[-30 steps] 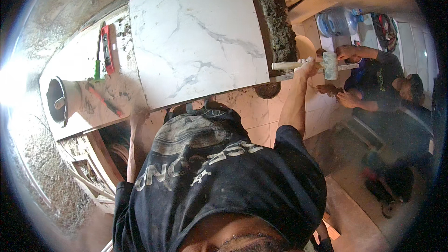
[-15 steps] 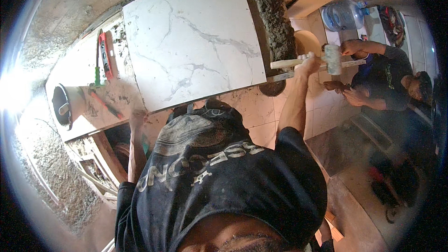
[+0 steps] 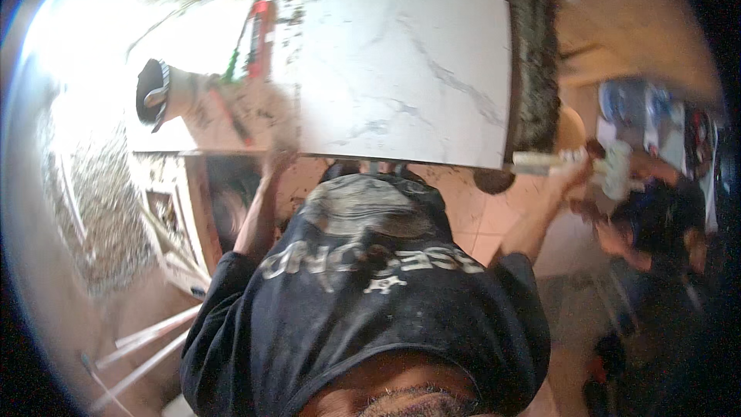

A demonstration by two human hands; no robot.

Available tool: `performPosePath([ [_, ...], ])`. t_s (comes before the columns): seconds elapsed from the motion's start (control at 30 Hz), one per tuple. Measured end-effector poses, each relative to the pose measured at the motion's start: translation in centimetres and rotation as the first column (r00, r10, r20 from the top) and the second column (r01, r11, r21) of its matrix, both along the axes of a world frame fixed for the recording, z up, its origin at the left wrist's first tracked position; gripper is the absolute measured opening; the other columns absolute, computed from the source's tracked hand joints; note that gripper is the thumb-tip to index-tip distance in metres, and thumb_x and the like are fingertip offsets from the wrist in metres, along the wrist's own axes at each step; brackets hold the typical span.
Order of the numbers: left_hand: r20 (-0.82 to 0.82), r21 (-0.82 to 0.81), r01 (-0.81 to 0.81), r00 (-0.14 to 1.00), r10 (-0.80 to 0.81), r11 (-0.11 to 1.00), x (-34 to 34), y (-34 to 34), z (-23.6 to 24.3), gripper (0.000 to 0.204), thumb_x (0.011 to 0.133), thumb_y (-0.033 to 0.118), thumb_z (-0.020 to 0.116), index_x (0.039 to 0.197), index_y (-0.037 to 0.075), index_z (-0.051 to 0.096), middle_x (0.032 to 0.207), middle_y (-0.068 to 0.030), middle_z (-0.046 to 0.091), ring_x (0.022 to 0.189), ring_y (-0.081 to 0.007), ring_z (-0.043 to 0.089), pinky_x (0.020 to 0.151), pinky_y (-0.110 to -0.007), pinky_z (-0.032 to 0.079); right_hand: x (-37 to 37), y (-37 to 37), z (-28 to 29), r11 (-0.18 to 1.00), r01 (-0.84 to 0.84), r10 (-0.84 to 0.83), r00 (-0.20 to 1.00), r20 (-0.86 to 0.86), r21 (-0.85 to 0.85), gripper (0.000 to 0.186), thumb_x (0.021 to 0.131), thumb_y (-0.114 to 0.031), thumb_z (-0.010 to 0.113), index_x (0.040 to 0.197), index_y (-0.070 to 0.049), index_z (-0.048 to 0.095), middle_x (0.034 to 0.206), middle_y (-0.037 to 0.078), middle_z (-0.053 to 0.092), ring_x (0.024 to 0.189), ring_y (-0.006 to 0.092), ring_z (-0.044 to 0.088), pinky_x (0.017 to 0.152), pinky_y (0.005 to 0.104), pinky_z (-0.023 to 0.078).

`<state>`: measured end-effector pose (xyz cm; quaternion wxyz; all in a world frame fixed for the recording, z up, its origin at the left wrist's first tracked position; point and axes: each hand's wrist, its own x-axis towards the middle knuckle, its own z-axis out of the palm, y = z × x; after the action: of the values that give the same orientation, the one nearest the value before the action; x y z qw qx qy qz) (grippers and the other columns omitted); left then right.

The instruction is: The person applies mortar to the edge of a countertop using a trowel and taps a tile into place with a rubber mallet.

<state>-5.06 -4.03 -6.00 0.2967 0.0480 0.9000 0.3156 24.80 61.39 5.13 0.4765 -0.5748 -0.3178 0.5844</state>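
My right hand (image 3: 573, 164) grips the pale wooden handle of a mallet with a whitish head (image 3: 616, 170), beside the right front corner of a white veined tile (image 3: 405, 62). My left hand (image 3: 279, 153) is at the counter’s front edge by the tile’s left front corner, its fingers blurred. On the pale left section (image 3: 204, 139) lie a red level (image 3: 260, 35), a green-handled tool (image 3: 235, 66) and a red-handled tool (image 3: 229, 120), near a bucket (image 3: 153, 94) on its side. Dark mortar (image 3: 532, 69) runs along the tile’s right side.
A co-worker (image 3: 656, 224) crouches at the right, hands near the mallet, below a blue water bottle (image 3: 625, 104). A wooden frame (image 3: 174, 216) stands below the counter at left, with long pale strips (image 3: 147, 332) farther down. A round dark opening (image 3: 494, 181) is below the tile’s right end.
The view has swung, so the counter now sits level and farther right, and the picture has blurred. The mallet, still in my right hand, appears lower and farther right in frame.
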Motion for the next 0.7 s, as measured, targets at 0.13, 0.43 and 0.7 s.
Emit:
performPosePath([
  [0.13, -0.385, -0.443, 0.169, 0.851, -0.357, 0.88, 2.2, 2.1, 0.8, 0.013, 0.087, 0.018, 0.058, 0.091, 0.006, 0.062, 0.083, -0.0109, 0.067, 0.075, -0.0299, 0.064, 0.066, -0.039, 0.052, -1.8, -5.6, 1.4, 0.968, -0.233, 0.24, 0.968, -0.072, 0.092, 0.022, 0.084, -0.012, 0.06, 0.076, -0.015, 0.04, 0.053, -0.005, 0.034, 0.04, 0.0099, 0.032, 0.039, 0.0259, 0.03],
  [0.43, -0.614, -0.036, 0.295, 0.747, -0.254, 0.955, -4.8, 10.8, 8.4, 0.039, 0.085, 0.012, 0.059, 0.123, 0.007, 0.054, 0.134, -0.013, 0.049, 0.124, -0.0303, 0.045, 0.1, -0.043, 0.039, -10.4, -20.3, 2.4, 0.785, -0.609, 0.619, 0.779, 0.098, -0.113, 0.019, 0.083, -0.011, 0.062, 0.095, -0.011, 0.046, 0.063, -0.001, 0.044, 0.043, 0.0086, 0.04, 0.037, 0.0235, 0.036],
  [0.7, -0.529, -0.194, 0.609, 0.595, -0.605, 0.769, -10.9, 11.1, 7.4, 0.033, 0.079, 0.012, 0.064, 0.111, 0.011, 0.063, 0.135, -0.0058, 0.049, 0.129, -0.0261, 0.039, 0.102, -0.042, 0.041, -14.0, -19.0, 0.0, 0.671, -0.717, 0.735, 0.676, 0.047, -0.189, 0.016, 0.083, -0.018, 0.061, 0.089, -0.01, 0.049, 0.062, 0.002, 0.049, 0.044, 0.0121, 0.046, 0.038, 0.0275, 0.04],
])
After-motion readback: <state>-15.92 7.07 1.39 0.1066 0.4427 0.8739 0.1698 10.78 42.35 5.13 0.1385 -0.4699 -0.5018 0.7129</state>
